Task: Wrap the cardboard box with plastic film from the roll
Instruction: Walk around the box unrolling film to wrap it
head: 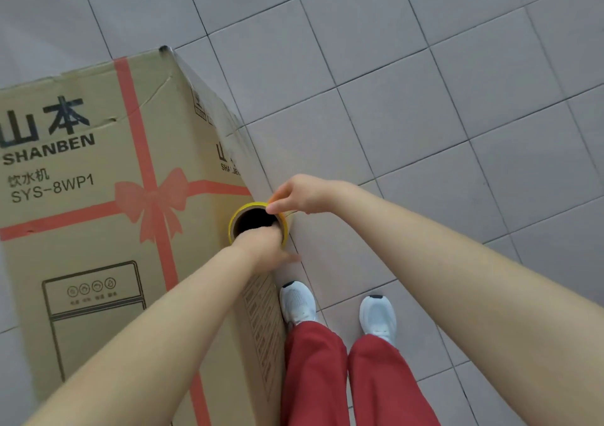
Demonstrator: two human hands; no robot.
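The cardboard box (pixel 98 196) stands on the tiled floor (pixel 425 98), with the roll (pixel 245 207) held upright at its right-hand edge. The left hand (pixel 261 244) has its fingers tucked into the roll's hollow core, thumb outside. The right hand (pixel 302 193) pinches the yellow top rim between thumb and fingers.

grey tiled floor (pixel 425 115), white shoes (pixel 298 301), red trousers (pixel 313 376)

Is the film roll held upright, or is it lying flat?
Upright: the roll shows its open round end upward to the camera; the left hand grips its rim.
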